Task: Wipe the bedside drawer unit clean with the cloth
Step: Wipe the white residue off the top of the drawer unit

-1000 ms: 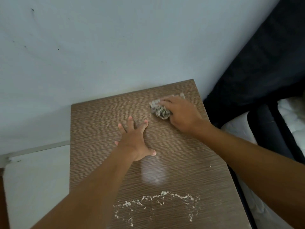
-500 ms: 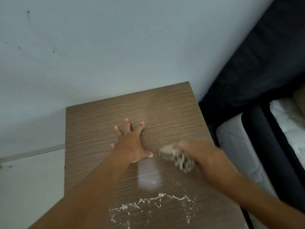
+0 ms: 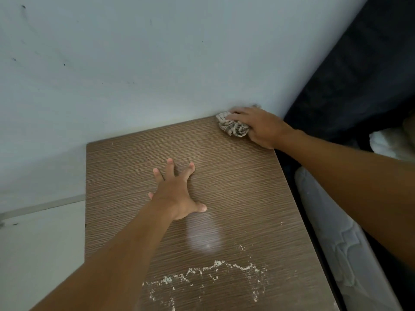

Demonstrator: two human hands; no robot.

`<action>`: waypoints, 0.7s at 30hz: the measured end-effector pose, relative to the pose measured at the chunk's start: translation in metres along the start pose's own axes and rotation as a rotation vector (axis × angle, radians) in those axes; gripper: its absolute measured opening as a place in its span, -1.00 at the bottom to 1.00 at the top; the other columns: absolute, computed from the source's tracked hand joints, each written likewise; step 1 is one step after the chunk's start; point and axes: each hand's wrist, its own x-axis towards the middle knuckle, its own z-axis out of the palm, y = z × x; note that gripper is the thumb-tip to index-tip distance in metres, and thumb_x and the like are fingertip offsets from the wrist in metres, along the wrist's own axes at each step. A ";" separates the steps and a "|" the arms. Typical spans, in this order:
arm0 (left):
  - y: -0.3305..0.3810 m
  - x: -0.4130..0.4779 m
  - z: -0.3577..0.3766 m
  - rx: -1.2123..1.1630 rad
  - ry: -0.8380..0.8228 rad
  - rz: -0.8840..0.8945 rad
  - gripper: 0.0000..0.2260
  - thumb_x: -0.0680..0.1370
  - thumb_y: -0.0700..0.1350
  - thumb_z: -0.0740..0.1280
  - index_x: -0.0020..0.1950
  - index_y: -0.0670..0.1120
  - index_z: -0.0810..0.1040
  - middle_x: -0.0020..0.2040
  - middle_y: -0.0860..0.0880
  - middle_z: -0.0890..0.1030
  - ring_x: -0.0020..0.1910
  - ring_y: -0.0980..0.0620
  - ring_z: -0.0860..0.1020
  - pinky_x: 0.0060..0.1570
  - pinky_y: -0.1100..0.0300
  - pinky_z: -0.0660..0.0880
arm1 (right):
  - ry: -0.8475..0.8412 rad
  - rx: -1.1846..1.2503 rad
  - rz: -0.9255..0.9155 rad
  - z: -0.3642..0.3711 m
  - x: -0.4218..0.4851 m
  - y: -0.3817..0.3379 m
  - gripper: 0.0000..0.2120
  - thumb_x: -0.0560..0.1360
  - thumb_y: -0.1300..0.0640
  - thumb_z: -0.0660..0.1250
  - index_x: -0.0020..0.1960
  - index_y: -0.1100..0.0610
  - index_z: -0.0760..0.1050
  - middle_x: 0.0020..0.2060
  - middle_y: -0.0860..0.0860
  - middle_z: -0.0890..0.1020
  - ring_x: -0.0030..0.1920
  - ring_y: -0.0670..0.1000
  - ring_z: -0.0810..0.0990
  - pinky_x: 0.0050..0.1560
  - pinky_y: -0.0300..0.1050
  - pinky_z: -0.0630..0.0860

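The wood-grain top of the bedside drawer unit fills the middle of the head view. My right hand grips a bunched checked cloth at the unit's far right corner, against the wall. My left hand lies flat on the middle of the top with its fingers spread. A ragged line of pale crumbs and dust lies across the near part of the top.
A pale blue wall runs behind the unit. A dark headboard and a white mattress edge stand close on the right. White floor shows on the left.
My right hand swept the cloth from the far right toward the near side, then back up to the far right corner. My left hand stayed flat in the same place.
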 end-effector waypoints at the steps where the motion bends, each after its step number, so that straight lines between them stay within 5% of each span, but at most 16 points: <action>1: 0.000 0.000 0.000 0.003 0.001 0.002 0.00 0.35 0.08 0.56 0.56 0.28 -0.09 0.56 0.01 -0.38 0.50 -0.20 -0.40 0.42 -0.39 -0.01 | 0.046 0.050 0.061 0.002 -0.010 0.002 -0.41 0.48 0.35 0.17 0.46 -0.03 0.33 0.46 -0.08 0.33 0.40 0.05 0.31 0.40 0.04 0.25; 9: -0.001 0.002 0.000 -0.002 0.006 0.009 0.01 0.35 0.08 0.56 0.56 0.26 -0.08 0.57 0.00 -0.35 0.51 -0.22 -0.39 0.43 -0.38 0.02 | 0.221 0.168 0.239 0.039 -0.083 -0.024 -0.36 0.42 0.42 0.17 0.46 0.05 0.33 0.48 0.01 0.32 0.51 0.03 0.18 0.52 0.01 0.07; 15: -0.001 0.004 0.000 0.030 0.022 0.004 0.03 0.32 0.10 0.57 0.57 0.25 -0.05 0.58 -0.03 -0.31 0.52 -0.25 -0.36 0.42 -0.39 0.03 | 0.243 0.145 0.308 0.054 -0.151 -0.063 -0.38 0.40 0.41 0.21 0.42 0.06 0.38 0.44 -0.01 0.37 0.46 -0.03 0.23 0.46 -0.20 0.01; 21: -0.002 0.006 0.001 0.049 0.033 0.007 0.04 0.29 0.14 0.58 0.57 0.23 -0.03 0.59 -0.03 -0.28 0.52 -0.24 -0.33 0.47 -0.28 -0.03 | 0.211 0.168 0.298 0.086 -0.219 -0.129 -0.40 0.35 0.24 0.09 0.37 0.08 0.43 0.39 0.01 0.44 0.45 -0.01 0.30 0.51 0.03 0.06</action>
